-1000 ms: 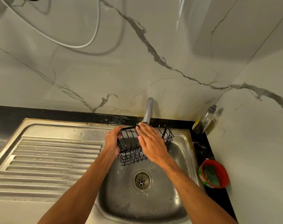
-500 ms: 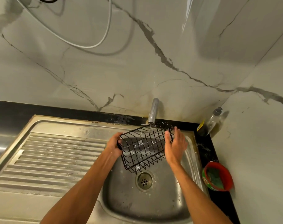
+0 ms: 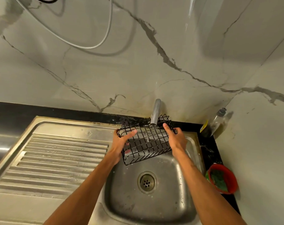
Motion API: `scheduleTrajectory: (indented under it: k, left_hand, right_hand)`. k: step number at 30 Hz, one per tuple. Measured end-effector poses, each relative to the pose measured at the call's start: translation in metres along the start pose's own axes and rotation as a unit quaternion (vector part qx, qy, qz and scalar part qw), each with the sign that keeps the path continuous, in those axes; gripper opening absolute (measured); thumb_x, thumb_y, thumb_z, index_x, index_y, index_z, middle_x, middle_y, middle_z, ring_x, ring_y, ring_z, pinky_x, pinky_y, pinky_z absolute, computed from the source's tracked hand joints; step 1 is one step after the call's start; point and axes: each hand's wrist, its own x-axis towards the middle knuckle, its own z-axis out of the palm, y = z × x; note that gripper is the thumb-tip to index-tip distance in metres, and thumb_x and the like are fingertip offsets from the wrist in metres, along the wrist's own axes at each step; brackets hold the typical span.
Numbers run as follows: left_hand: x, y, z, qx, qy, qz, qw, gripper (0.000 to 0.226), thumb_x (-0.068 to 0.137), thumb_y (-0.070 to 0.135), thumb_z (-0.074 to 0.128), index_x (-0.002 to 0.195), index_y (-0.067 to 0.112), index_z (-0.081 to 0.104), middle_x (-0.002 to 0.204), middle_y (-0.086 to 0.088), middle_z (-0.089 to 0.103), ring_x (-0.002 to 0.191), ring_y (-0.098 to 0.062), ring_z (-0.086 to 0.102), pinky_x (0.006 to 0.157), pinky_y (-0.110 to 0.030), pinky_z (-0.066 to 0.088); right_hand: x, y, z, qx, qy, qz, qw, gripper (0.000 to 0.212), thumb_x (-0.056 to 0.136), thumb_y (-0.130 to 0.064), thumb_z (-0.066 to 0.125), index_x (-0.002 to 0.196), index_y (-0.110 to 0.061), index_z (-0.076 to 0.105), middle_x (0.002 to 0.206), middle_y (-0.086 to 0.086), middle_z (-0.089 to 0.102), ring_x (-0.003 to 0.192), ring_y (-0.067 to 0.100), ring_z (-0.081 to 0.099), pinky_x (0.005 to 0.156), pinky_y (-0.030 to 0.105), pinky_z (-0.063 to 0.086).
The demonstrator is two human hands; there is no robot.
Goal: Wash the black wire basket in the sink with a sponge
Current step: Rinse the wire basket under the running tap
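I hold the black wire basket (image 3: 146,142) over the steel sink (image 3: 167,200), tipped so its grid bottom faces me, right under the tap (image 3: 155,113). A thin stream of water falls from the tap onto the wires. My left hand (image 3: 121,143) grips the basket's left end, thumb across the grid. My right hand (image 3: 175,138) grips the right end, fingers curled round the rim. A green sponge (image 3: 218,179) lies in a red bowl (image 3: 230,184) at the right, away from both hands.
The ribbed draining board (image 3: 57,163) lies to the left of the basin. The drain (image 3: 147,182) sits mid-basin. A clear soap bottle (image 3: 216,122) stands in the back right corner on the black counter. Marble walls close the back and right; a white cable (image 3: 82,44) hangs above.
The basket has been turned from open side up to grid bottom facing me. My right hand left its inside, moved to its right end and now grips it. Water now runs.
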Motion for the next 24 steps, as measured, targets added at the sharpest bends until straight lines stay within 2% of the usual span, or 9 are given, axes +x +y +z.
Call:
scheduleTrajectory:
  k: [4,7,10,12,14,16,20,23,24]
  left_hand:
    - [0.005,0.002,0.004,0.003,-0.001,0.01,1.0,0.13,0.048,0.05,0.095,0.154,0.03,0.024,0.139,-0.013,0.053,0.115,-0.03,0.059,0.104,-0.053,0.049]
    - [0.006,0.007,0.011,-0.022,0.003,0.026,0.999,0.121,0.049,0.044,0.096,0.151,0.025,0.034,0.135,-0.012,0.057,0.112,-0.032,0.061,0.088,-0.042,0.053]
    - [0.009,0.009,0.015,-0.043,-0.003,0.03,0.999,0.118,0.05,0.043,0.095,0.15,0.021,0.035,0.133,-0.014,0.059,0.117,-0.032,0.06,0.098,-0.045,0.051]
    - [0.008,0.01,0.017,-0.065,-0.018,0.015,0.998,0.101,0.061,0.033,0.092,0.145,0.019,0.038,0.121,-0.014,0.063,0.103,-0.026,0.065,0.086,-0.042,0.055]
    - [0.005,0.013,0.023,-0.078,-0.018,0.011,0.997,0.087,0.062,0.029,0.091,0.136,0.021,0.045,0.104,-0.011,0.064,0.079,-0.018,0.06,0.062,-0.033,0.049]
    - [0.004,0.013,0.025,-0.078,-0.003,0.008,0.997,0.085,0.06,0.031,0.091,0.133,0.02,0.048,0.098,-0.011,0.064,0.071,-0.017,0.056,0.053,-0.03,0.046]
    - [0.005,0.005,0.021,-0.101,-0.016,-0.003,0.995,0.097,0.057,0.038,0.094,0.138,0.008,0.049,0.104,-0.016,0.068,0.084,-0.024,0.065,0.066,-0.035,0.056]
    - [0.001,0.002,0.02,-0.082,-0.008,0.002,0.997,0.085,0.061,0.034,0.088,0.134,0.018,0.047,0.106,-0.012,0.064,0.081,-0.02,0.057,0.059,-0.031,0.051]
    - [0.001,0.002,0.018,-0.078,-0.006,0.001,0.997,0.084,0.061,0.035,0.087,0.133,0.019,0.047,0.108,-0.012,0.064,0.083,-0.02,0.058,0.059,-0.031,0.049]
  right_hand:
    - [-0.011,-0.004,0.002,-0.167,0.038,-0.044,0.984,0.088,0.089,-0.076,0.032,0.152,-0.014,0.027,0.153,0.017,0.037,0.138,0.038,0.037,0.108,0.058,0.036]
    - [-0.029,-0.006,0.011,-0.289,0.048,-0.131,0.947,0.076,0.099,-0.063,0.015,0.157,-0.016,0.001,0.162,0.025,0.007,0.15,0.039,0.007,0.12,0.058,0.004]
    - [-0.059,-0.007,0.028,-0.324,0.006,-0.304,0.896,0.066,0.101,-0.057,0.01,0.157,-0.024,-0.006,0.163,0.016,-0.013,0.15,0.031,-0.013,0.121,0.051,-0.008]
    - [-0.071,-0.009,0.035,-0.328,-0.049,-0.404,0.853,0.06,0.102,-0.053,0.005,0.157,-0.032,-0.005,0.164,0.007,-0.008,0.151,0.024,-0.008,0.122,0.049,-0.008]
    - [-0.064,-0.014,0.032,-0.313,-0.045,-0.382,0.868,0.057,0.101,-0.052,0.0,0.155,-0.037,-0.002,0.164,0.005,-0.003,0.152,0.022,-0.003,0.123,0.047,-0.005]
    - [-0.059,-0.017,0.032,-0.311,-0.04,-0.354,0.881,0.056,0.101,-0.052,0.0,0.154,-0.035,-0.003,0.163,0.004,-0.007,0.152,0.022,-0.007,0.123,0.048,-0.002]
    - [-0.065,-0.01,0.032,-0.343,-0.09,-0.484,0.8,0.055,0.106,-0.047,0.011,0.157,-0.03,-0.003,0.165,-0.004,-0.007,0.151,0.014,-0.01,0.123,0.042,-0.006]
    - [-0.051,-0.007,0.018,-0.348,-0.047,-0.384,0.854,0.054,0.105,-0.049,0.009,0.155,-0.031,-0.002,0.165,0.004,-0.007,0.151,0.02,-0.013,0.124,0.044,-0.005]
    - [-0.055,-0.005,0.02,-0.354,-0.061,-0.39,0.848,0.056,0.105,-0.049,0.011,0.155,-0.03,-0.004,0.164,0.005,-0.011,0.15,0.021,-0.015,0.123,0.044,-0.006]
